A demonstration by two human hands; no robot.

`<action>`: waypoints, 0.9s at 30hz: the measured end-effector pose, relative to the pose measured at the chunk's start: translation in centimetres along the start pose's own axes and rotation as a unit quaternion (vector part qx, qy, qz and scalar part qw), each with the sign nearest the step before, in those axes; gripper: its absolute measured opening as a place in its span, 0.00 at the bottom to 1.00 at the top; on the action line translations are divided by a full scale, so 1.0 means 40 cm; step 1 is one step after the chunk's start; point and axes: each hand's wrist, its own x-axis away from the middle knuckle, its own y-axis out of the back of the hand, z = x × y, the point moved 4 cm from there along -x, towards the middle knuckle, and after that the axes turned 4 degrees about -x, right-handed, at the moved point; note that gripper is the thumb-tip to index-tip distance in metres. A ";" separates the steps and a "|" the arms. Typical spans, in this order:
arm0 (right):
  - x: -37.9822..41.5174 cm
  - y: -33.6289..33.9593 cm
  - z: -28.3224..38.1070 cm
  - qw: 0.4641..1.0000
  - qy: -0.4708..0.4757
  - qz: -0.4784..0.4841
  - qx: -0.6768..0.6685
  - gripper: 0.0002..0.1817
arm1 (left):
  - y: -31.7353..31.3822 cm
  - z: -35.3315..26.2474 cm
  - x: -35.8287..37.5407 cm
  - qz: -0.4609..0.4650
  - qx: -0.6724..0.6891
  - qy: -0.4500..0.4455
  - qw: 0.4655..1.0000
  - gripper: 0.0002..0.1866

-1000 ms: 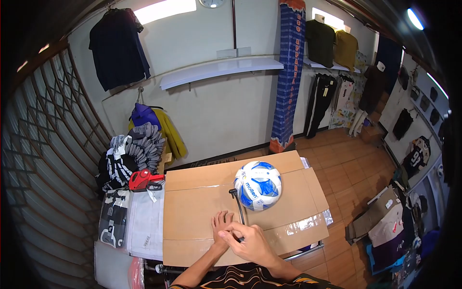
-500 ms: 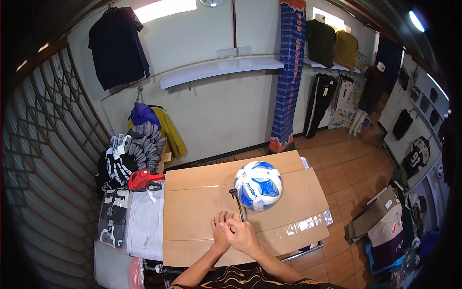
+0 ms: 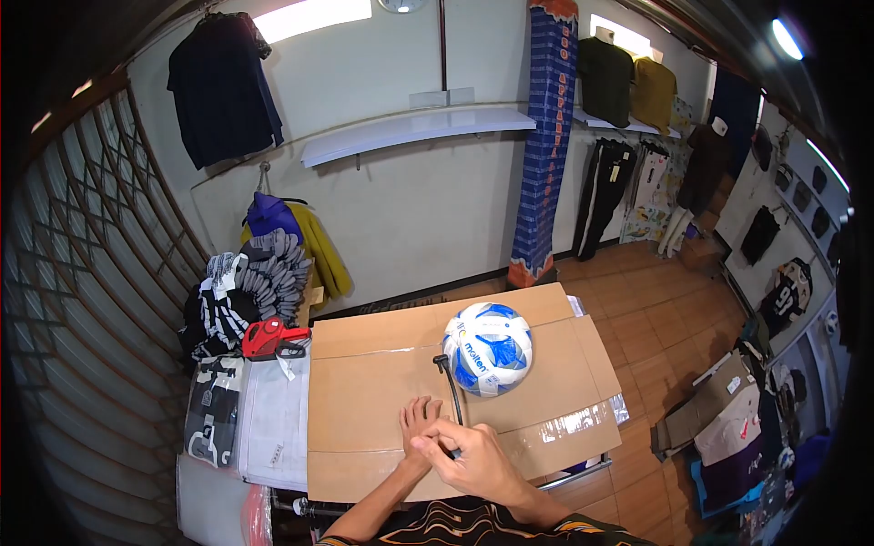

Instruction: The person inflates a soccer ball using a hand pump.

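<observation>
A white and blue football (image 3: 488, 350) marked "molten" rests on a flattened cardboard sheet (image 3: 364, 382). Just left of it lies a slim black T-headed rod (image 3: 451, 389), which looks like a hand pump; its near end runs behind my right hand (image 3: 469, 460). That hand is closed, thumb and fingertips pinched together, and whatever they hold is too small or hidden to make out. Something dark shows beneath its palm. My left hand (image 3: 419, 428) lies on the cardboard with fingers stretched out, partly covered by the right hand.
Left of the cardboard are a red and black tape dispenser (image 3: 266, 339), packed clothing (image 3: 215, 409) and a heap of grey and black garments (image 3: 246, 291). Behind, a white shelf (image 3: 419, 132) and a blue banner column (image 3: 546, 136) stand at the wall. Folded trousers (image 3: 715, 396) are at right.
My right hand has shifted slightly and turned, its pinched fingertips now further left over my left hand. The football and black rod stay about where they were.
</observation>
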 end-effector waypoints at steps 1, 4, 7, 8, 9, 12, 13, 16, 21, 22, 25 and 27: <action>-0.007 -0.010 -0.021 1.000 0.000 0.001 0.001 0.11 | -0.016 0.012 0.004 -0.006 0.001 -0.010 1.000 0.32; -0.030 -0.049 -0.095 0.999 0.009 -0.039 0.018 0.12 | -0.022 0.017 0.006 -0.008 0.020 -0.018 1.000 0.32; -0.034 -0.061 -0.123 0.997 0.022 -0.073 0.015 0.13 | -0.008 0.007 0.003 -0.040 0.040 -0.023 0.998 0.29; -0.030 -0.070 -0.158 0.998 -0.015 -0.060 0.032 0.13 | 0.001 0.003 0.002 -0.073 0.042 -0.031 0.996 0.25; -0.026 -0.077 -0.192 0.996 -0.051 -0.046 0.049 0.13 | 0.004 0.002 0.001 -0.074 0.042 -0.031 0.996 0.25; -0.016 -0.090 -0.258 0.996 -0.057 -0.046 0.058 0.13 | 0.004 0.003 0.004 -0.064 0.051 -0.029 0.996 0.25; -0.014 -0.091 -0.263 0.996 -0.056 -0.046 0.059 0.13 | 0.002 0.005 0.004 -0.059 0.045 -0.031 0.997 0.26; -0.010 -0.089 -0.246 0.995 -0.034 -0.071 0.055 0.13 | 0.007 0.003 0.002 -0.051 0.039 -0.029 0.998 0.27; -0.008 -0.081 -0.190 0.994 -0.072 -0.035 0.074 0.14 | -0.010 0.012 0.009 -0.054 0.042 -0.040 0.997 0.27; -0.005 -0.075 -0.183 0.994 -0.071 -0.036 0.074 0.14 | -0.008 0.010 0.011 -0.042 0.037 -0.036 0.998 0.30; 0.004 -0.037 -0.120 0.998 -0.032 -0.027 0.036 0.13 | -0.015 0.013 0.002 -0.026 0.020 -0.025 0.999 0.32; 0.017 0.005 -0.019 0.998 -0.004 -0.036 -0.050 0.11 | -0.027 0.013 0.001 -0.018 0.010 -0.018 1.000 0.31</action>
